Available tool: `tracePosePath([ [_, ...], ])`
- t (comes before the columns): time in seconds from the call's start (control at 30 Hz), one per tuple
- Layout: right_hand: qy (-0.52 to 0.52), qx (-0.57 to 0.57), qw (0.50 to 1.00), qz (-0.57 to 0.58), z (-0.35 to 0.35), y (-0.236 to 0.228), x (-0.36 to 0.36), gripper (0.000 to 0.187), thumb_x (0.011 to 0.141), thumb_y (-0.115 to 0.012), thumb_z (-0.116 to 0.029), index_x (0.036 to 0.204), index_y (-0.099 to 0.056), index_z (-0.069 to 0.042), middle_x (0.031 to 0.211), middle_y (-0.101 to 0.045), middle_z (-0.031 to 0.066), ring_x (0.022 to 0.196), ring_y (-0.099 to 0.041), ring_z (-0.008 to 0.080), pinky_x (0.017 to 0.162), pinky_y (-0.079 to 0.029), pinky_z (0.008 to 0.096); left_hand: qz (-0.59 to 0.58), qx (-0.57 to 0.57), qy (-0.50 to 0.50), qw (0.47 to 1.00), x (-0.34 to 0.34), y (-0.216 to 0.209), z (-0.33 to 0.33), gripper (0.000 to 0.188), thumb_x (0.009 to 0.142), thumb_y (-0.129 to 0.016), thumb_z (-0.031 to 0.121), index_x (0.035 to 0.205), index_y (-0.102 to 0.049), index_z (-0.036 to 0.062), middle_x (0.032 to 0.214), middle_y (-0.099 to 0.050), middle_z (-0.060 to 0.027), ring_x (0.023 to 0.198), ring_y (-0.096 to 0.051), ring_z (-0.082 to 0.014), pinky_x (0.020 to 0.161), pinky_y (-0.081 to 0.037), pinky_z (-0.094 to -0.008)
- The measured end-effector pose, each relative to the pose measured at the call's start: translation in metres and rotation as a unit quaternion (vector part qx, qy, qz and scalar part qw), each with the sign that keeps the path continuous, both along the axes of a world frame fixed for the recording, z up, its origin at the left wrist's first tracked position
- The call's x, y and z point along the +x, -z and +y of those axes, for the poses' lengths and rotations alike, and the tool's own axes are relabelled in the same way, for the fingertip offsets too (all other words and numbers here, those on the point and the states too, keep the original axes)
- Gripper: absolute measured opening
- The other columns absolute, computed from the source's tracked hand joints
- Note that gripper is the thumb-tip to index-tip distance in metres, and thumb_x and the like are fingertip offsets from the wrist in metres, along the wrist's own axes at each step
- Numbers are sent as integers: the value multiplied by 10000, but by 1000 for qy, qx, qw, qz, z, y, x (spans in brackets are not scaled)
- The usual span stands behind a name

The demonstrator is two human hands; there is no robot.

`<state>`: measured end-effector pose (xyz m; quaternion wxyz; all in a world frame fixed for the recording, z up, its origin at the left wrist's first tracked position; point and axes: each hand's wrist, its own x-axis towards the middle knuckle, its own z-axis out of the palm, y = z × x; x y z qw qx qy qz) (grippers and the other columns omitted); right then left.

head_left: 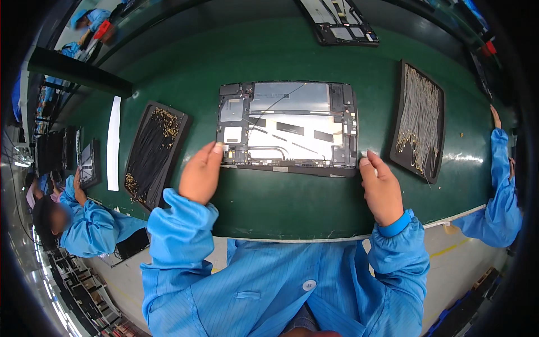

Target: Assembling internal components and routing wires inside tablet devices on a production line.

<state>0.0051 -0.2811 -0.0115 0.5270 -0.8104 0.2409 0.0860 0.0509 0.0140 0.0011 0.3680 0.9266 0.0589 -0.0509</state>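
An opened tablet-like device (289,100) lies in front of me, its inside facing up with silver battery panels, black tape strips and small boards along its edges. A thin dark cable (273,104) runs slantwise across its upper part. My left hand (201,174) pinches the device's near left corner between thumb and fingers. At the near right corner is my right hand (383,188), its thumb and forefinger closed together close to the device's edge. Something small and whitish shows at those fingertips, too small to name.
A black tray of black cables with gold ends (151,151) stands left, beside a white strip (113,143). Another tray holds grey cables (418,115) at right. A second opened device (341,25) lies at the far edge. Co-workers (92,224) sit on both sides of the green table (269,216).
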Motion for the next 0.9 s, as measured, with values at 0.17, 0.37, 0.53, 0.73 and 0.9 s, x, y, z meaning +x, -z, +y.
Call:
tracePosePath([
  [0.17, -87, -97, 982, -140, 25, -7, -2, 373, 803, -481, -234, 1010, -474, 76, 850, -531, 189, 841, -493, 307, 776, -374, 321, 0, -51, -44, 998, 0, 9, -12, 359, 840, -388, 262, 1002, -512, -34, 886, -553, -220, 837, -530, -328, 736, -401, -344],
  [0.37, 174, 196, 960, 99, 31, -20, -7, 351, 815, -475, -315, 961, -499, 3, 742, -512, 73, 529, -488, 153, 468, -408, 245, -41, -34, -61, 997, 5, 16, -9, 390, 834, -398, 261, 1009, -498, -73, 880, -543, -249, 836, -517, -354, 767, -388, -352],
  [0.53, 129, 293, 944, 75, 26, -30, 12, 360, 792, -498, -381, 897, -437, -42, 681, -481, 39, 420, -429, 87, 315, -334, 205, -15, -206, -159, 965, 27, 25, 0, 370, 828, -435, 251, 984, -514, -75, 875, -565, -156, 813, -523, -225, 735, -394, -289],
  [0.73, 39, 319, 944, 79, 45, -43, 60, 346, 789, -502, -369, 768, -481, -24, 570, -498, 34, 359, -404, 87, 306, -318, 195, 9, -423, -254, 870, 46, 21, 6, 538, 830, -467, 269, 1216, -258, -44, 971, -496, -62, 765, -473, -103, 677, -426, -256],
  [0.9, 14, 248, 969, -13, 89, -46, 129, 360, 789, -487, -378, 748, -510, -21, 561, -498, 17, 382, -404, 78, 319, -301, 193, -108, -557, -300, 767, 37, -13, -3, 537, 818, -437, 127, 1275, -167, 47, 1149, -388, -112, 977, -438, -209, 868, -354, -366],
])
